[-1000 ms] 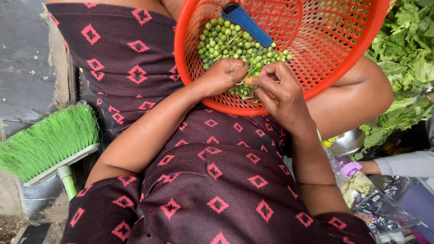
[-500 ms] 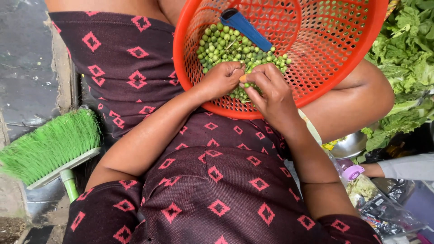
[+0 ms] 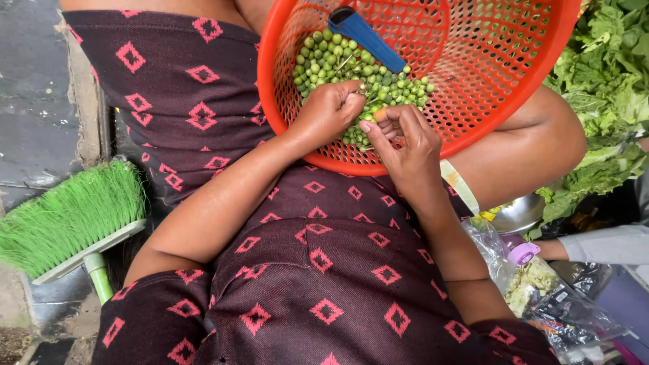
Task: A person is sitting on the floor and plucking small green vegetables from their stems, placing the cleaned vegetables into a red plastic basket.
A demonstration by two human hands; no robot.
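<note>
Left hand reaches into the orange basket from the near rim, wrist bent, knuckles up. Its fingers are curled tight into a loose fist over the pile of small green berries; what they grip, if anything, is hidden under the knuckles, so a hold cannot be confirmed. Right hand comes in just beside it, palm turned inward, thumb and forefinger pinched together at the tips on something small at the edge of the pile; the item itself is too small to make out. The remaining fingers of that hand are half folded. The two hands nearly touch at the fingertips.

Materials: the basket is round, moulded plastic, perforated all over with small slots, tilted on the lap. The berries are smooth, round, pea-like, some on thin stalks; far too many to count, heaped directly beyond the left fingers. One blue flat-handled tool lies past the pile, well beyond both sets of fingertips.

Surroundings: one green-bristled brush lies well off to the outer side of the left forearm. Leafy greens lie beyond the right elbow. Clear plastic bags sit beside the right forearm. One grey sleeve of another person enters there.
</note>
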